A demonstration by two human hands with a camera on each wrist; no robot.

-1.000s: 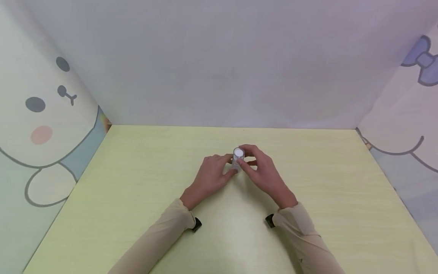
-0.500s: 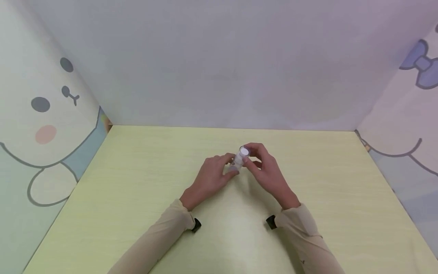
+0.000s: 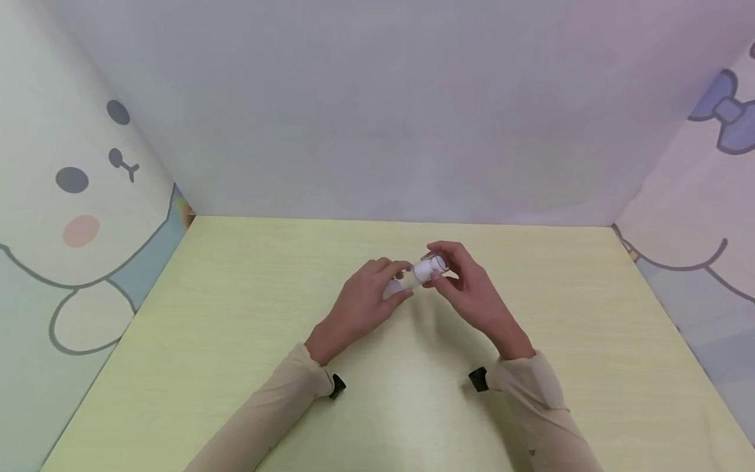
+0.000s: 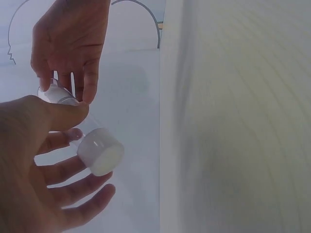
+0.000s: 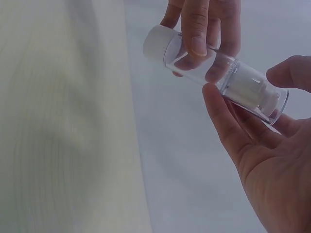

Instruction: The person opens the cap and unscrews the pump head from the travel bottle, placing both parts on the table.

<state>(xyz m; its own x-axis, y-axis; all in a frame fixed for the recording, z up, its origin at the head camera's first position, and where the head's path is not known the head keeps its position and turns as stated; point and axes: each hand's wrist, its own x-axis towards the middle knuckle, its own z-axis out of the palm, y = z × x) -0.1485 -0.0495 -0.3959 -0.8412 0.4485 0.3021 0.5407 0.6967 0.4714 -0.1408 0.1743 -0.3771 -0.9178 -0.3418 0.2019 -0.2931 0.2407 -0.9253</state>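
Observation:
A small clear pump bottle (image 3: 422, 270) with a white bottom end (image 5: 158, 43) is held tilted above the table by both hands. Its clear cap (image 5: 272, 104) covers a white pump top and points right in the head view. My left hand (image 3: 362, 301) pinches the see-through body near the white end, thumb on the near side. With thumb and fingers, my right hand (image 3: 474, 295) grips the capped end. In the left wrist view the white end (image 4: 101, 152) sticks out past the left fingers, and the right hand (image 4: 73, 39) is at the far end.
The light wooden table (image 3: 265, 262) spreads under both arms. A plain pale wall (image 3: 377, 118) stands behind it, with cartoon-printed side panels (image 3: 77, 275) at left and right. Black devices (image 3: 478, 379) sit at both sleeve cuffs.
The bottle has tipped from nearly upright to a strong slant, its capped end swinging right. My right hand has moved right with it, while the left hand has barely shifted.

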